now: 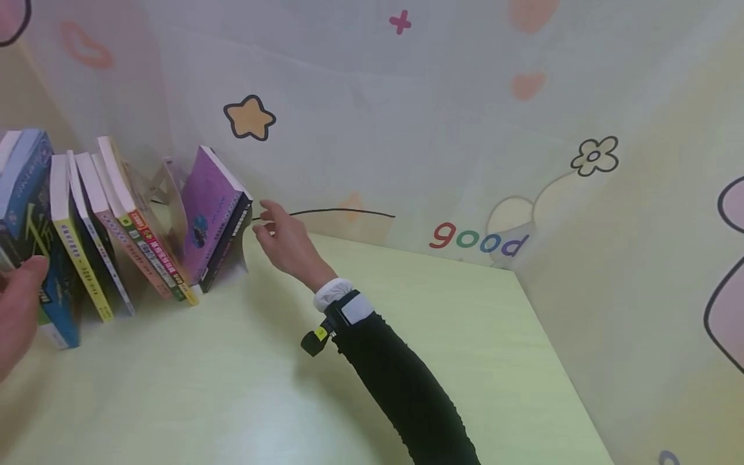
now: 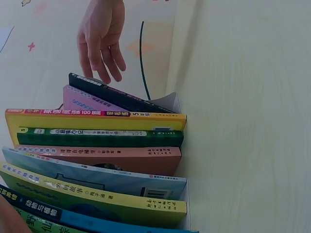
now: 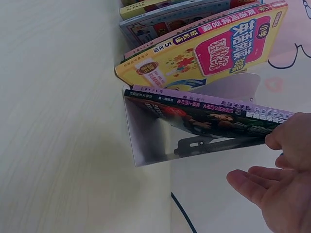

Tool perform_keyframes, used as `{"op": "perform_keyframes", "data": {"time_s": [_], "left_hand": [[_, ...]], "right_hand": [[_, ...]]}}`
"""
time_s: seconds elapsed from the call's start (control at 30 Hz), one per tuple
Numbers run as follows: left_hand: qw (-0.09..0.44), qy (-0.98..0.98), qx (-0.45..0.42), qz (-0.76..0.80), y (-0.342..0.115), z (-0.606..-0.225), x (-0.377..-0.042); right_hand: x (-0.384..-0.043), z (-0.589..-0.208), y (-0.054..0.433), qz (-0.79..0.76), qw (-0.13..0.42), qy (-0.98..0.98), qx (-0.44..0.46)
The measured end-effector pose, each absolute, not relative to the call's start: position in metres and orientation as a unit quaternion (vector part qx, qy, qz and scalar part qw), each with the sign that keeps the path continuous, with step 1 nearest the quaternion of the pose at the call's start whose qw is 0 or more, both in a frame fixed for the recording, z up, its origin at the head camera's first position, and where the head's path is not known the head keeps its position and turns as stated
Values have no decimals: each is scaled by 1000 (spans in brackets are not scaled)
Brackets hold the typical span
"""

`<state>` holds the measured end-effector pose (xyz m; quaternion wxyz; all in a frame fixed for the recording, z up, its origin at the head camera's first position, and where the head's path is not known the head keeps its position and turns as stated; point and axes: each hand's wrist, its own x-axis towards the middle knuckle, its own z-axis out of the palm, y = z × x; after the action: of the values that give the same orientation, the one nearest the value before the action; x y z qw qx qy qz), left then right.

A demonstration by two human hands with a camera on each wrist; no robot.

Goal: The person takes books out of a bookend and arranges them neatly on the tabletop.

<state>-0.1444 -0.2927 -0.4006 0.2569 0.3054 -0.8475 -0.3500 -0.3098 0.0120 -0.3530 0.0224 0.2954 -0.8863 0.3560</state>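
A row of upright books stands at the left in the head view. My left hand [image 1: 20,310] is at the row's near end, its thumb against a thick blue book [image 1: 61,310]; its other fingers are out of frame. At the far end a purple book [image 1: 212,200] and a thin black book [image 1: 229,242] lean together inside a white bookend [image 3: 148,141]. By their upper edge is my right hand [image 1: 290,245], fingers loosely extended and apart. In the right wrist view its thumb [image 3: 286,138] overlaps the black book's top corner; contact is unclear.
Between the ends stand a yellow-spined book [image 1: 84,268], a pink-spined book [image 2: 116,152], a green-spined book [image 2: 102,138] and a yellow book with a red spine band [image 3: 209,53]. A gap separates the last from the purple book. A printed wall [image 1: 372,129] rises behind the pale tabletop [image 1: 232,387].
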Motion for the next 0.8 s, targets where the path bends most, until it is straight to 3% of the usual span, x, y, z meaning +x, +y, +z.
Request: {"op": "perform_keyframes", "data": {"time_s": [0.33, 0.67, 0.8], "left_hand": [[268, -829, 254, -419, -259, -373, -136], [351, -811, 194, -426, -254, -376, -138], [343, -814, 180, -433, -255, -375, -137]], "right_hand": [[-325, -365, -11, 368, 11, -878, 306], [-331, -371, -26, 334, 62, -892, 297], [-332, -374, -32, 350, 73, -890, 284]]}}
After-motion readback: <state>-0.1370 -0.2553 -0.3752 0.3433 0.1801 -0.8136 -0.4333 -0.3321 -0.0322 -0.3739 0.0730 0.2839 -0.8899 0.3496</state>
